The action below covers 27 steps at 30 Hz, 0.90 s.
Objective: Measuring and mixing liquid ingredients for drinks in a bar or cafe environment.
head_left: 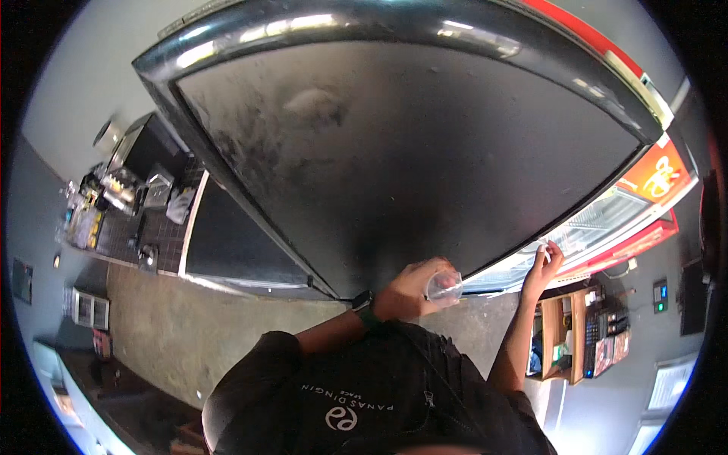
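My left hand, a dark watch on its wrist, is closed around a clear plastic cup in front of my chest. The cup's round mouth faces up. Farther right, my right hand reaches to the side of a glass-fronted fridge with a red and orange header. Its fingers are curled together around something small and pale, too small to name. Just beyond my left hand stands a large black panel with a glossy rounded frame, its surface smudged at the upper left.
A low black cabinet stands to the left, beside a tiled counter with a black oven-like appliance and several jars. At the right is a wooden shelf with goods. Grey concrete floor lies at the left.
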Each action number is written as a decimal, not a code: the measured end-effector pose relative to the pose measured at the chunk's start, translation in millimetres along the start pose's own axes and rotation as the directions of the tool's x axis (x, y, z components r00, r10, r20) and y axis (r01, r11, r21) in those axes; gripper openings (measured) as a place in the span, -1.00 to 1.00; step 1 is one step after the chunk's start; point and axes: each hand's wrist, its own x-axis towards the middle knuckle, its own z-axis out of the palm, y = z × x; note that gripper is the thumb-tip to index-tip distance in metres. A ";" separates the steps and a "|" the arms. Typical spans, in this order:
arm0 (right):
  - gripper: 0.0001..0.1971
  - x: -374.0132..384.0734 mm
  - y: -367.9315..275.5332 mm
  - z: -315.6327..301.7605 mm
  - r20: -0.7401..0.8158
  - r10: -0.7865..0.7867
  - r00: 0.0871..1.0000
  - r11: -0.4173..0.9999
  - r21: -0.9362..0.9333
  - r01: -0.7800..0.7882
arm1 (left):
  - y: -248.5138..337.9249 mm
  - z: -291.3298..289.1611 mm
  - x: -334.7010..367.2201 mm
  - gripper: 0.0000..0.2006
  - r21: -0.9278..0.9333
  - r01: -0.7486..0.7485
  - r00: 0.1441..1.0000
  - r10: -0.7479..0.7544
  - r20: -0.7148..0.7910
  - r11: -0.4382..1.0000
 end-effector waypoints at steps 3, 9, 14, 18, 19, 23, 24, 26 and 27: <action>-0.58 9.2 12.0 6.3 0.105 0.022 0.994 0.938 0.341 -0.057 | -1.9 21.0 9.2 -0.57 -0.156 0.167 0.985 -0.170 -0.008 0.974; -0.72 22.2 23.3 -0.4 0.378 0.043 0.925 0.947 0.279 -0.158 | 2.7 89.1 51.4 -0.56 -0.068 0.118 0.968 -0.130 -0.213 0.991; -0.80 26.1 21.3 -6.4 0.347 -0.035 0.937 0.973 0.227 -0.047 | 0.1 133.3 61.3 -0.56 -0.017 0.156 0.857 -0.144 -0.494 0.988; -0.64 26.7 22.7 -18.1 0.392 0.008 0.920 0.970 0.222 -0.103 | -11.2 142.9 62.4 -0.61 -0.025 0.209 0.792 -0.184 -0.583 0.978; -0.64 24.2 21.9 -24.3 0.391 -0.014 0.920 0.977 0.200 -0.070 | -13.6 145.8 63.0 -0.61 -0.003 0.232 0.777 -0.187 -0.600 0.973; -0.65 5.3 33.7 -63.9 0.392 -0.072 0.917 0.965 0.259 -0.035 | -10.0 149.9 66.2 -0.60 0.007 0.282 0.757 -0.218 -0.616 0.959; -0.68 0.1 35.9 -75.0 0.394 -0.095 0.914 0.948 0.315 -0.037 | -12.3 150.9 65.5 -0.60 -0.003 0.273 0.761 -0.218 -0.611 0.962; -0.69 -7.1 45.5 -108.0 0.471 -0.073 0.879 0.968 0.247 -0.052 | -13.7 149.9 59.9 -0.60 0.014 0.247 0.773 -0.188 -0.606 0.969; -0.70 -10.0 51.3 -126.4 0.547 -0.029 0.836 0.986 0.154 -0.067 | -14.6 151.3 61.2 -0.60 0.010 0.228 0.784 -0.177 -0.596 0.974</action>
